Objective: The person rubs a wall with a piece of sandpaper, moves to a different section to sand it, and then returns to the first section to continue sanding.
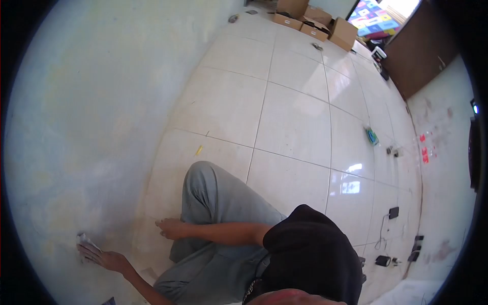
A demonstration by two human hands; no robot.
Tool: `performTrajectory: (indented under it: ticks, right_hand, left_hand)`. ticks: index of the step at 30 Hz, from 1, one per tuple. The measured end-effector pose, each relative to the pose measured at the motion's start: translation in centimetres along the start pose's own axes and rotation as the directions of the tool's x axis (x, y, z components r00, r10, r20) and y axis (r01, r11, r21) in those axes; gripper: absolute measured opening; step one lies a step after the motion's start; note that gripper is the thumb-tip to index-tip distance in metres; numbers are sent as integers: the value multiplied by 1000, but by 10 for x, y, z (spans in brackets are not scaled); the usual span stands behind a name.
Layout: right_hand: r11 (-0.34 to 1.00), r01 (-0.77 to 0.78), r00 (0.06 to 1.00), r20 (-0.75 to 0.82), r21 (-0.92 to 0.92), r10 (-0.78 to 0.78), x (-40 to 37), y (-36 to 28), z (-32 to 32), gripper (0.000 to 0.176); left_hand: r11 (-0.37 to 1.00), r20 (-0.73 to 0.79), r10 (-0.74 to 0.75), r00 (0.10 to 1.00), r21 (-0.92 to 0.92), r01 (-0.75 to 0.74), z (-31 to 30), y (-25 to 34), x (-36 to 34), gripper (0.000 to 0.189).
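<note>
My left hand (109, 260) is pressed to the pale, patchy wall (96, 152) at the lower left. Under its fingers is a folded whitish-grey sheet that looks like sandpaper (83, 238), partly hidden by the hand. Around it the wall has cloudy grey and yellowish smudges. My right hand (172, 229) reaches across my bent leg in grey trousers (216, 195) and hangs close to the floor by the wall. Its fingers are a little apart, with nothing visible in them.
On the tiled floor (295, 117) lie a small yellow piece (199, 150), a green packet (371, 135) and a black adapter with a cable (393, 212). Cardboard boxes (314, 31) stand at the back near a brown door (419, 48). A dark printed scrap (109, 301) shows at the bottom edge.
</note>
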State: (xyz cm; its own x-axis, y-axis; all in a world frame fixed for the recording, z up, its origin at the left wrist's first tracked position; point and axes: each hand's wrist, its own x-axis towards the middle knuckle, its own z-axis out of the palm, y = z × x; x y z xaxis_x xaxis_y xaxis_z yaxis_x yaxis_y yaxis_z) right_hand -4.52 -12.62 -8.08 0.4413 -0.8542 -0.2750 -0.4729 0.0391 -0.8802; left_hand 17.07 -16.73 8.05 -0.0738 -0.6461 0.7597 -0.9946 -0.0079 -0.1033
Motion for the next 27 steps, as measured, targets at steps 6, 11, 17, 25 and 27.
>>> performTrajectory:
  ticks: [6,11,17,25,27]
  right_hand:
    - [999,-42,999,18,-12,42,2,-10,26,45]
    - [999,-36,999,34,3,36,0,-12,23,42]
    - [999,-5,999,-42,-48,3,6,-6,28,42]
    - [998,-47,998,40,-32,48,-1,-11,17,45]
    - [998,-46,999,14,-35,46,2,-10,19,45]
  left_hand:
    - [999,-24,26,999,31,-25,-29,-15,40,77]
    - [998,-6,40,999,48,-40,6,-31,-15,80]
    - [995,20,31,999,91,-33,0,-31,-1,81]
    - [998,-8,58,998,34,-58,-4,-26,-9,81]
    - [996,52,-8,999,89,3,2,-32,-29,79]
